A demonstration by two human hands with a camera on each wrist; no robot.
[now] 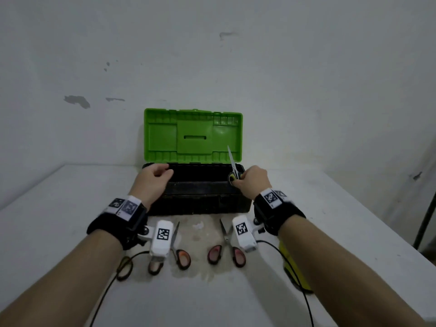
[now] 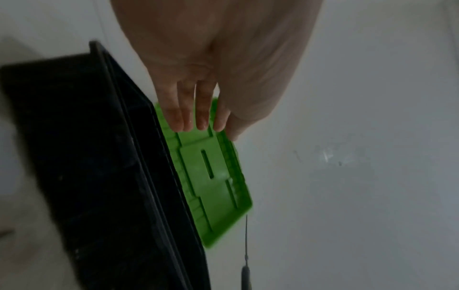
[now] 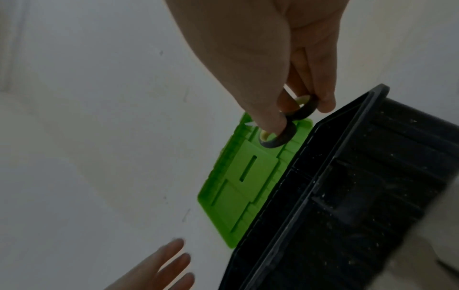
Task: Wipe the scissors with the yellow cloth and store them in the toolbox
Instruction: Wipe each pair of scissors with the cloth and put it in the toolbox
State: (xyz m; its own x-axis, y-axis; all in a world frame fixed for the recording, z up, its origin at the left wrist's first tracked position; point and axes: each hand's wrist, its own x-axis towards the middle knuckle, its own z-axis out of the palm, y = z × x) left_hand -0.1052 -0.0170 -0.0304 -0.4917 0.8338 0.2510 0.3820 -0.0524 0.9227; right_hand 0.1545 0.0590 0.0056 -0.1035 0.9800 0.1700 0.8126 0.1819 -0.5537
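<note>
Nearest me on the tabletop (image 1: 70, 232) lie two pairs of red-handled scissors, one on the left (image 1: 177, 251) partly under my left wrist cam, one on the right (image 1: 225, 247) w/ blades a little apart; the yellow cloth (image 1: 296, 272) sits at the right, mostly hidden by my right forearm. Beyond them is the toolbox (image 1: 200, 204), black tub, green lid (image 1: 193, 135) stood up against the wall. My right hand (image 1: 253, 182) is over the tub's right end, its grip wrapped on the black-and-yellow scissors (image 1: 233, 171): thumb thru one loop, fingers pinching the other, blades shut and pointing up toward the lid. My left hand (image 1: 153, 180) hovers at the tub's left end, grip released, fingers loosely curled, holding nothing; can't tell if it touches the rim. I judge this as the storing step for this pair; whether it's been wiped I can't tell. Next move, I'd say: tip the blades down and sideways so they lie along the tub's length, lower in, slip the thumb out w/o snagging. Red pairs prob. still need wiping.
</note>
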